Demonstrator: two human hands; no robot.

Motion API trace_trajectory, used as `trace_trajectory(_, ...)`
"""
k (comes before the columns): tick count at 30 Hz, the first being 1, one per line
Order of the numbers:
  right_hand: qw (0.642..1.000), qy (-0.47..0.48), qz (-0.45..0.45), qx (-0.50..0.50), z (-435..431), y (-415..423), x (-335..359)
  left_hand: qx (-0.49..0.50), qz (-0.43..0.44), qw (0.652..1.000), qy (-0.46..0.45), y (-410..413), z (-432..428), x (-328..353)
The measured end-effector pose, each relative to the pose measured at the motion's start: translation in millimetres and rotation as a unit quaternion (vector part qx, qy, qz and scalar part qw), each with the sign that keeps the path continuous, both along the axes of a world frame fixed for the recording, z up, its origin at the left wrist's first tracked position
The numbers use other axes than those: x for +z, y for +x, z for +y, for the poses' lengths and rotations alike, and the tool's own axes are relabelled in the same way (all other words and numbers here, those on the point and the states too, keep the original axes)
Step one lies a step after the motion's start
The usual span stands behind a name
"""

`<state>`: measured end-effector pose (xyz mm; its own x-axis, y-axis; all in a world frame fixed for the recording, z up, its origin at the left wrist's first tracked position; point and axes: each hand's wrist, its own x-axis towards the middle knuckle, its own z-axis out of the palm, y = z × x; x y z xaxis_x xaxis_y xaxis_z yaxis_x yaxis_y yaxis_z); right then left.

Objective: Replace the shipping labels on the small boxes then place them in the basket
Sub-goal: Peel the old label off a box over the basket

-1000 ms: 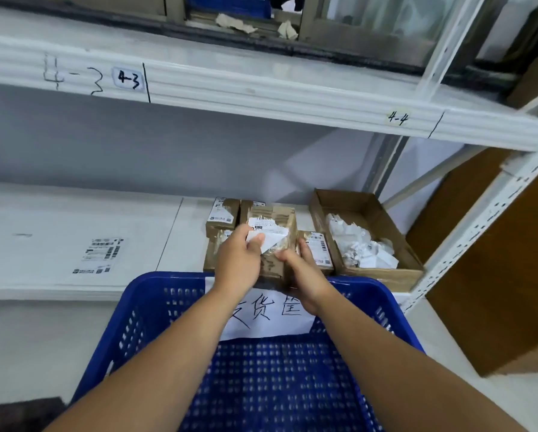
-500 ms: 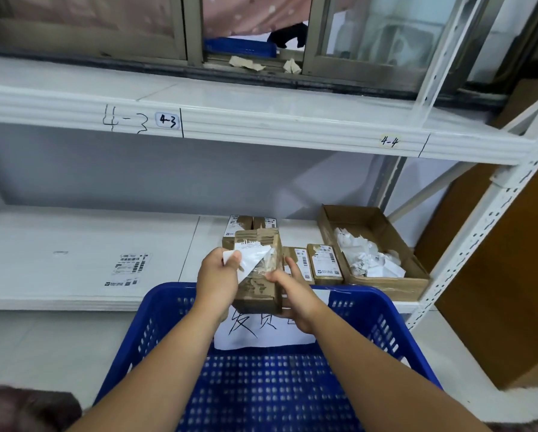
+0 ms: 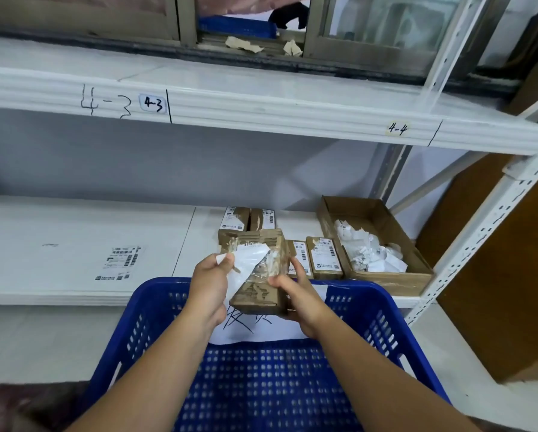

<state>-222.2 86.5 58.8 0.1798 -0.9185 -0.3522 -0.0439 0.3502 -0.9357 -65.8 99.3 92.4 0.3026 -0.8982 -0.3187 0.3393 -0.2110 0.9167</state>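
Small box [image 3: 261, 296], gripped at its side by the right hand [image 3: 302, 299], is held above the far rim of the basket [image 3: 161, 285], and its old label [image 3: 249, 260], pinched by the left hand [image 3: 210, 282], is peeled further than before, seemingly half freed for replacement.

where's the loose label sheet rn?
Head view: the loose label sheet lies flat on the lower shelf, left of the small boxes and beyond the left corner of the blue basket.

Both bare forearms reach forward and converge, the left grip [image 3: 210, 280] pinching between thumb and forefinger, the right grip [image 3: 299, 294] curled, thumb extended.
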Motion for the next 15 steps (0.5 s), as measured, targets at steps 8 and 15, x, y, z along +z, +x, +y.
trace_trajectory(8, 1.000, 0.020, 0.008, 0.021, -13.1, -9.5, -13.9, -0.014, 0.075, 0.997, 0.013, 3.4, -4.3, -16.0)
trace_trajectory(15, 0.998, 0.050, -0.020, 0.010, -10.8, -4.7, -32.3, -0.132, -0.066, 0.988, -0.045, -3.3, 1.4, -24.4)
